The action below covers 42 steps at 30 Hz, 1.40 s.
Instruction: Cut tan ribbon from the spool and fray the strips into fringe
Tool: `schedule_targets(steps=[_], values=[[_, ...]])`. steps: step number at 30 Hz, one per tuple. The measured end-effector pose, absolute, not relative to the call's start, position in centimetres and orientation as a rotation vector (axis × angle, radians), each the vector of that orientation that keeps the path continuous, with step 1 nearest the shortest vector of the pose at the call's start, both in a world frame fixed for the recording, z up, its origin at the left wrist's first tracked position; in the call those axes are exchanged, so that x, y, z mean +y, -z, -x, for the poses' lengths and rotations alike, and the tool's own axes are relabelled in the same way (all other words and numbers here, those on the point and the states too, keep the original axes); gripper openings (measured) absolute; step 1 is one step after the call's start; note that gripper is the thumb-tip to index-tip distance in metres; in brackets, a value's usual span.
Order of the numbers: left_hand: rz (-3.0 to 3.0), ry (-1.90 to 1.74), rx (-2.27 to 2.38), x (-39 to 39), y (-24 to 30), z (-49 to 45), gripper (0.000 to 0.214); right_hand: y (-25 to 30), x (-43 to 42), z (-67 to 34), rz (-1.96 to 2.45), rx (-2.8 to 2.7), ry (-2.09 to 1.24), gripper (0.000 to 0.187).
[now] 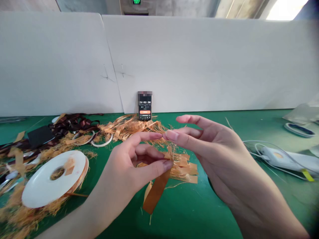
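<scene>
Two bare hands work over a green bench mat (pixel 189 215): the left hand (pixel 127 162) has its thumb and curled fingers (pixel 147 149) closed on the top of an amber tape strip (pixel 156 192) hanging below, while the right hand (pixel 206 142) holds its fingers (pixel 189 124) apart beside frayed orange fibres (pixel 159 143). Shredded tape pieces (pixel 184 171) lie on the mat just beneath. Farther off are a white tape spool (pixel 37 186) at left, a white corded device (pixel 276 157) at right, and a phone timer (pixel 145 105) against a white partition (pixel 199 59).
</scene>
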<state>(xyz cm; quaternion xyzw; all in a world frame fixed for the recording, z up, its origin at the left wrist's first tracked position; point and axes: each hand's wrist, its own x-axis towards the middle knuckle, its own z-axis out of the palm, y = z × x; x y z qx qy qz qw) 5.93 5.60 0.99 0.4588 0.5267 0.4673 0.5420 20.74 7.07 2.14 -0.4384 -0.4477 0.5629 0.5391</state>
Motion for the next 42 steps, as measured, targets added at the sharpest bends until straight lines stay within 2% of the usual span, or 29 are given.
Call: schedule_targets(steps=[10, 18, 26, 42], values=[[-1.245, -0.999, 1.156, 6.4, -0.2, -5.1, 0.036, -1.8, 7.4, -20.6, 0.947, -0.979, -1.34, 0.03], [-1.576, -1.019, 1.166, 6.4, 0.6, -4.9, 0.027, -1.4, 8.4, -21.1, 0.656, -0.886, -1.694, 0.031], [-2.008, -1.125, 1.286, 5.9, 0.2, -4.8, 0.027, -1.9, 9.9, -23.3, 0.82, -0.936, -1.418, 0.032], [-2.231, -1.12, 1.306, 6.1, 0.2, -4.2, 0.025, -2.6, 9.9, -24.8, 0.907, -1.114, -1.131, 0.028]])
